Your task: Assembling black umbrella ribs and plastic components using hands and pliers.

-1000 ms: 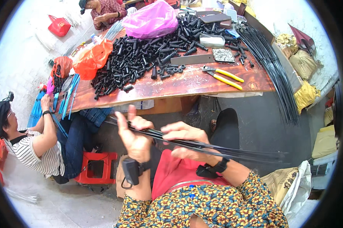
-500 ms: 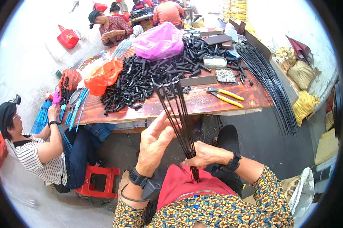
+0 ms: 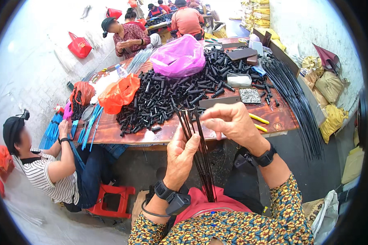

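Observation:
My left hand is closed round the upper part of a bundle of thin black ribs, which look like umbrella ribs. The bundle slants from the table edge down to the red cloth on my lap, and its upper ends fan out round a ring-like band. Beside those ends, my right hand is raised with its fingers curled and the thumb and forefinger close together. Whatever they may pinch is too small to make out. Behind both hands lies a large heap of small black tubular parts.
On the wooden table are yellow-handled pliers, a pink bag, an orange bag and a tin of small pins. Long black rods overhang its right edge. A co-worker sits at left near a red stool.
My right hand has let go of the bundle's lower part and risen to its top. My left hand has closed round the ribs. The view has shifted slightly.

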A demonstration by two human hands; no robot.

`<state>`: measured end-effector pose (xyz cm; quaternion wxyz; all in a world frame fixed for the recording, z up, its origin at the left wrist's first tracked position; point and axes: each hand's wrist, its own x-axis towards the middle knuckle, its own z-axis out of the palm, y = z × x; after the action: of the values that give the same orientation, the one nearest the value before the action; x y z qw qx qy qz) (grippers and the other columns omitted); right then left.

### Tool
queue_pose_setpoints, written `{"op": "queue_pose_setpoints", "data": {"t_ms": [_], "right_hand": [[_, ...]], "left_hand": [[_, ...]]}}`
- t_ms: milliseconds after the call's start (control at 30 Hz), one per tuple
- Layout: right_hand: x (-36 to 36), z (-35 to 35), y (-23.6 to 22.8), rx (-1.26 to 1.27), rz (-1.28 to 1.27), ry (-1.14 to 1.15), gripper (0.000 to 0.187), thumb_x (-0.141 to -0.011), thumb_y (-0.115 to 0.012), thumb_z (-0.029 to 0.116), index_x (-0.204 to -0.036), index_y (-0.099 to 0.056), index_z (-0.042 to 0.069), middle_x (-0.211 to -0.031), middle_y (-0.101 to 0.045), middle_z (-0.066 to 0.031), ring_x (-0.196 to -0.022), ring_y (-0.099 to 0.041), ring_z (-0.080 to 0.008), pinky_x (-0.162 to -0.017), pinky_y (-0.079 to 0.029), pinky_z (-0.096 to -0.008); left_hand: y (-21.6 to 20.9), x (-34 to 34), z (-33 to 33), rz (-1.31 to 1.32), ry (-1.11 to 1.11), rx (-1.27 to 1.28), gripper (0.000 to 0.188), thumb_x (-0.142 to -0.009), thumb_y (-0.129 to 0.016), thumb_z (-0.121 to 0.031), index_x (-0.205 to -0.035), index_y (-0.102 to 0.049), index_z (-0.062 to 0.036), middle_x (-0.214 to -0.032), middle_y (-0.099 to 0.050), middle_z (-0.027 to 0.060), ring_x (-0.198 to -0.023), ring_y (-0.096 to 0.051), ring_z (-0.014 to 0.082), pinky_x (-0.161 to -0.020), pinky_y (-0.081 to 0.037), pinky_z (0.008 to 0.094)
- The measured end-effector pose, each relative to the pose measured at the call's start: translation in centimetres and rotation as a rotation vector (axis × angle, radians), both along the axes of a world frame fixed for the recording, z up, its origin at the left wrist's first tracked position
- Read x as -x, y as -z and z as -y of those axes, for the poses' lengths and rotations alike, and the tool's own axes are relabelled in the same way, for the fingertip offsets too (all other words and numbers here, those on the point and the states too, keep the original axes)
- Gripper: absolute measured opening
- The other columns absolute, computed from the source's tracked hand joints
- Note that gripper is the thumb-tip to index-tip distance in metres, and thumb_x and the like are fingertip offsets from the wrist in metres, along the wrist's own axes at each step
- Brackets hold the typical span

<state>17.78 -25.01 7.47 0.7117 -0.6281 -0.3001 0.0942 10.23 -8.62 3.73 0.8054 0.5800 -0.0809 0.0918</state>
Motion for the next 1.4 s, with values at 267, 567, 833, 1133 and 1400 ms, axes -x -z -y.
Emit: {"op": "queue_pose_setpoints", "data": {"t_ms": [267, 567, 833, 1133, 1400], "right_hand": [[-1.3, -2.1, -0.8, -0.064, -0.164, -0.049, 0.018, -0.084, -0.077, 0.015, -0.088, -0.071, -0.001, -0.070, -0.067, -0.0025, -0.056, -0.058, -0.0041, -0.047, -0.045, -0.0183], [-2.0, -2.1, 0.3, -0.127, -0.192, 0.030, 0.016, -0.084, -0.076, 0.014, -0.087, -0.070, 0.000, -0.068, -0.065, -0.0008, -0.052, -0.054, -0.0024, -0.044, -0.041, -0.0179], [-1.6, -1.7, 0.9, -0.223, -0.252, -0.038, 0.020, -0.086, -0.074, 0.016, -0.099, -0.073, 0.001, -0.073, -0.066, 0.0020, -0.055, -0.052, -0.0011, -0.046, -0.038, -0.0169], [-0.5, -1.3, 2.8, -0.504, -0.191, 0.030, 0.021, -0.095, -0.064, 0.021, -0.094, -0.071, 0.001, -0.082, -0.068, -0.0029, -0.068, -0.059, -0.0064, -0.060, -0.046, -0.0229], [1.0, 0.9, 1.1, -0.509, -0.222, -0.033, 0.041, -0.095, -0.062, 0.032, -0.120, -0.062, 0.000, -0.092, -0.072, -0.0116, -0.074, -0.065, -0.0085, -0.069, -0.052, -0.0218]], "left_hand": [[0.3, -1.6, 0.1, 0.006, 0.043, -0.057, 0.027, -0.103, -0.048, -0.020, -0.122, -0.049, -0.0017, -0.097, -0.058, 0.0034, -0.083, -0.060, 0.0118, -0.072, -0.053, 0.0268], [0.5, -2.4, 1.2, -0.015, -0.004, -0.222, 0.032, -0.104, -0.046, -0.021, -0.130, -0.048, -0.0020, -0.098, -0.057, -0.0003, -0.085, -0.056, 0.0077, -0.074, -0.047, 0.0223], [2.0, -2.2, -0.2, -0.061, 0.082, -0.039, 0.034, -0.103, -0.049, -0.021, -0.130, -0.049, -0.0015, -0.106, -0.060, 0.0017, -0.089, -0.057, 0.0076, -0.076, -0.049, 0.0234], [4.9, -2.1, -1.8, -0.054, -0.052, -0.232, 0.022, -0.097, -0.057, -0.010, -0.111, -0.067, 0.0052, -0.081, -0.060, 0.0019, -0.073, -0.058, 0.0093, -0.072, -0.047, 0.0235], [8.7, -1.9, -3.9, -0.121, -0.068, -0.466, 0.023, -0.098, -0.057, -0.016, -0.104, -0.069, 0.0031, -0.083, -0.066, 0.0031, -0.080, -0.062, 0.0096, -0.076, -0.050, 0.0248]]}}
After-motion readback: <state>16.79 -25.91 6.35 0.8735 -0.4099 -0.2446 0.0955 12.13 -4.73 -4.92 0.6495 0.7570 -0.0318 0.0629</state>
